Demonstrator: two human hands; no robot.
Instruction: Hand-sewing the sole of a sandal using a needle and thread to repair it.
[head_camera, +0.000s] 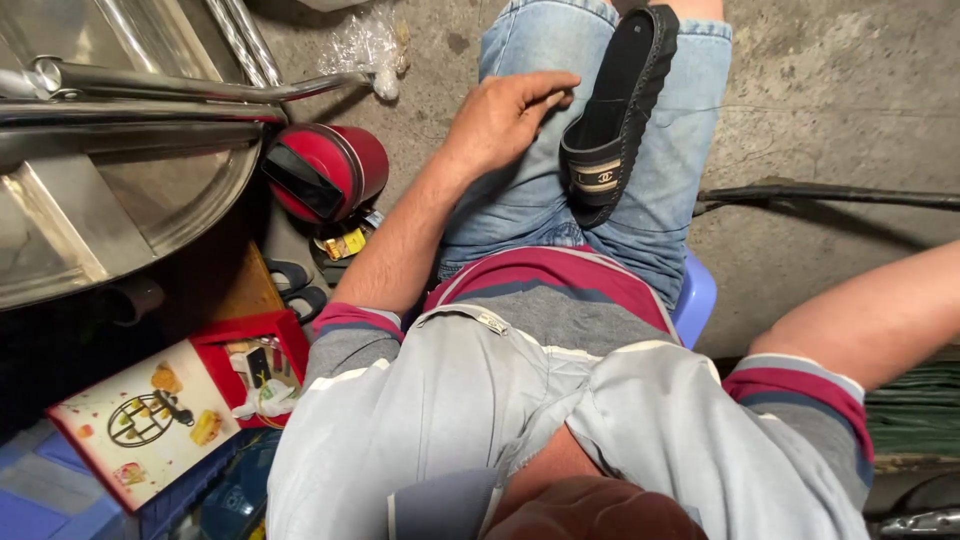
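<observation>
A black slip-on sandal (615, 110) with a tan band lies sole-side down on my lap, across my denim shorts (540, 190). My left hand (505, 118) rests flat on my left thigh, its fingertips reaching the sandal's edge, holding nothing. My right forearm stretches out to the right edge of the view, and my right hand is out of frame.
I sit on a blue plastic stool (696, 296) on a concrete floor. A stainless steel cart (120, 190) stands at the left, with a red round container (330, 170) beside it. A red box of small tools (255, 365), black-handled scissors (292, 283) and a black hose (830, 193) lie nearby.
</observation>
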